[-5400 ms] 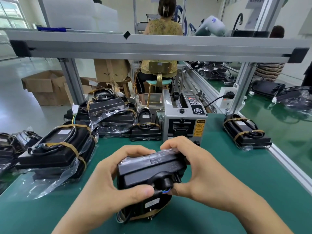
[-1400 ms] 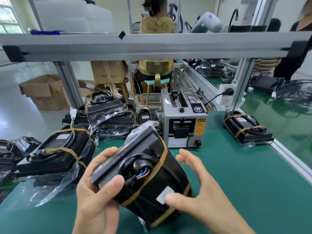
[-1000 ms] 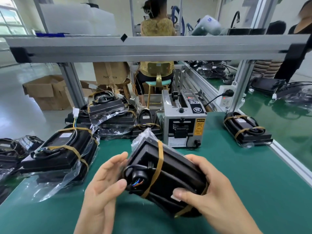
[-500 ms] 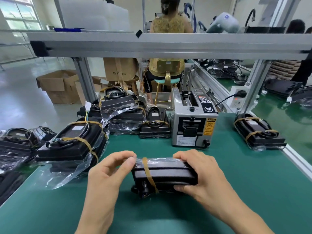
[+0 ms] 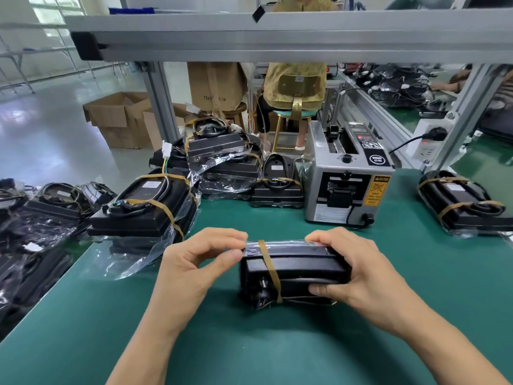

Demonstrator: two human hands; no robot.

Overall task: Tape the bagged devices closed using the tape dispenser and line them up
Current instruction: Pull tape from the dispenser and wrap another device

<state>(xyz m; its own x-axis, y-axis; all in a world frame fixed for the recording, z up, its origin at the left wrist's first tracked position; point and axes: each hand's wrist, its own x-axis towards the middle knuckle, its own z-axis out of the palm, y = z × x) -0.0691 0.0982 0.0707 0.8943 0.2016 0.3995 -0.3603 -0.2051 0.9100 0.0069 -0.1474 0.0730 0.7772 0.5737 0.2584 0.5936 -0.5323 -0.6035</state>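
Note:
A black bagged device (image 5: 297, 269) with a tan band round it stands on its edge on the green table (image 5: 249, 351), close in front of me. My right hand (image 5: 355, 270) grips its right end, fingers over the top and thumb underneath. My left hand (image 5: 194, 262) pinches the clear bag's edge at the device's upper left corner. The grey tape dispenser (image 5: 347, 176) stands behind it. One taped, banded device (image 5: 463, 202) lies at the right edge.
A pile of bagged and banded black devices (image 5: 147, 207) fills the left and back left of the table, more (image 5: 274, 182) beside the dispenser. An aluminium frame beam (image 5: 277, 37) crosses overhead. A person sits on a stool beyond the table.
The device has been turned from a tilted hold to standing on its edge on the table. My left hand has shifted from its side to pinching the bag at the top corner.

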